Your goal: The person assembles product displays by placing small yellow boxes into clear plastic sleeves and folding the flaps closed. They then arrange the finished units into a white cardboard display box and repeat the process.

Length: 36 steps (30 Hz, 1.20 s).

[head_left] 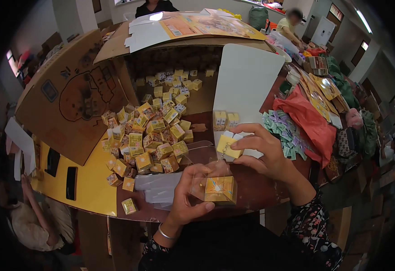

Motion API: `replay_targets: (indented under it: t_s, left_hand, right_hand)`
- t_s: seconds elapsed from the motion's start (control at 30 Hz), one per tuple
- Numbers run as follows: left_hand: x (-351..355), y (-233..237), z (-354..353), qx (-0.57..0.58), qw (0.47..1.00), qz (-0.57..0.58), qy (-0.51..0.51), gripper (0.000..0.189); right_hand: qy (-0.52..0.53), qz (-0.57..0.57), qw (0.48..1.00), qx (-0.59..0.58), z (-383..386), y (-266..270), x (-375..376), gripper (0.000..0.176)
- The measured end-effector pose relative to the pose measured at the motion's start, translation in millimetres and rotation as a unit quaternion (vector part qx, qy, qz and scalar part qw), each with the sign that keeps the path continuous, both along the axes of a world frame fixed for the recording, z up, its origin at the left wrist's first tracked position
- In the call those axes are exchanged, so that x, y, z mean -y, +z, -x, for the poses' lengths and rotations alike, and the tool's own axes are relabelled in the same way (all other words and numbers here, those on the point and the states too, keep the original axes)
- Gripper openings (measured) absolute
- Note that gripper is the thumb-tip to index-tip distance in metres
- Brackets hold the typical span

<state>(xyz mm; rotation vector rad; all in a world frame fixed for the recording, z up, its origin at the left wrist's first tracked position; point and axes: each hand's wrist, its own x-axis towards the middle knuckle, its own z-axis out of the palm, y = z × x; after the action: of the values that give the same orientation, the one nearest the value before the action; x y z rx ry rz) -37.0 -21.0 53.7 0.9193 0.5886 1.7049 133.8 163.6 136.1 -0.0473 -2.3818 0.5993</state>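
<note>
My left hand (185, 194) is closed around a small clear plastic box (220, 187) with an orange and gold printed inside. The box's clear flaps stand up at the top. Just above it, my right hand (272, 156) pinches a small yellow block (227, 146) with a chain hanging from it toward the box. Left of my hands lies a pile of packed small boxes (144, 135). Flat clear plastic pieces (157, 187) are beside my left hand. Two pale yellow blocks (226, 119) stand on white card behind my right hand.
A large open carton (78, 99) holds more small yellow blocks (172, 86). White card (247, 77) leans at its right side. A phone (71, 183) lies on yellow card. Green packets (284, 131) and a red bag (308, 126) lie to the right. Other people sit around.
</note>
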Motion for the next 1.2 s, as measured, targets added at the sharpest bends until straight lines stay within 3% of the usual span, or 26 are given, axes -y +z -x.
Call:
replay_targets:
  t_s: [0.03,0.13,0.23,0.37,0.53,0.67,0.77,1.0,1.1,1.2]
  left_hand:
    - [-1,-5,1,-0.012,1.0,-0.002,0.003,0.075]
    - [-1,-15,2,-0.062,0.998,0.0,0.012,0.074]
    - [0,-4,-2,-0.096,0.995,0.009,0.01,0.071]
    - [-3,4,-5,-0.158,0.986,0.006,0.054,0.065]
    - [-2,-18,-1,-0.14,0.975,0.11,0.135,0.066]
    - [-4,-24,-2,-0.182,0.964,0.158,0.109,0.064]
    - [-6,-20,-7,-0.187,0.966,0.151,0.093,0.063]
    - [-8,-20,-8,-0.115,0.981,0.112,0.107,0.068]
    - [-7,-17,-10,-0.121,0.981,0.094,0.121,0.071]
    - [-6,-14,-9,-0.141,0.978,0.087,0.124,0.074]
  right_hand:
    - [-0.003,-0.012,1.0,-0.024,3,-4,-1,0.039]
    - [0.02,0.239,0.969,-0.054,5,-28,3,0.039]
    - [0.023,0.366,0.924,-0.105,9,-46,4,0.04]
    - [0.051,0.394,0.907,-0.14,6,-56,-7,0.039]
    - [0.058,0.434,0.88,-0.187,-7,-44,-14,0.036]
    - [0.034,0.343,0.916,-0.204,1,-31,-2,0.034]
    - [-0.002,0.199,0.967,-0.159,5,-34,2,0.036]
    - [-0.025,0.043,0.996,-0.071,8,-27,5,0.032]
    - [-0.012,0.04,0.999,0.003,8,-22,5,0.032]
    - [0.014,-0.01,1.0,-0.016,8,-29,-4,0.037]
